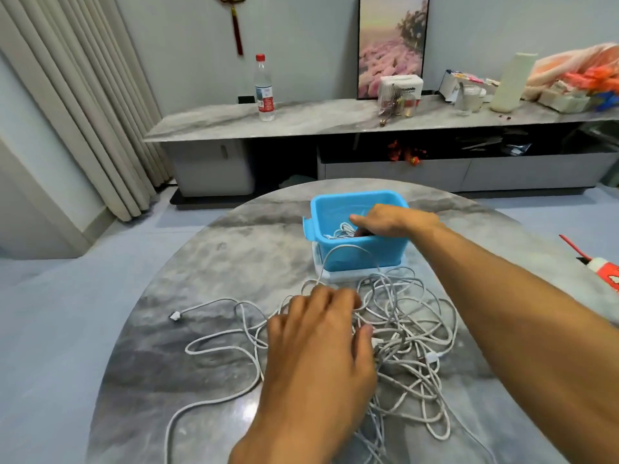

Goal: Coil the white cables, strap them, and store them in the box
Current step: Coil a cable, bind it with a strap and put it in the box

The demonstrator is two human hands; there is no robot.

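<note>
the right hand [388, 221] reaches into the blue box [358, 249], fingers dipped below the rim over a small white cable bundle [341, 231] that lies inside. whether those fingers pinch the bundle or only touch it, i cannot tell; they are hidden by the hand and the box wall. the box stands on a clear lid [338, 274] near the far side of the round marble table [174, 323], its long axis running left to right, with a latch tab sticking out on its left end.

the left hand [318, 343] lies palm down on the loose tangle of white cables [408, 339], fingers spread and lightly bent into the strands, the thumb pressing toward a connector; a firm grip does not show. the tangle sprawls just in front of the box, with no single direction to it. one strand runs off to the left and ends in a plug [174, 316] pointing left, and another loop trails toward the table's near edge.

behind the table, a water bottle [264, 88] stands upright on a long low cabinet [301, 120].
</note>
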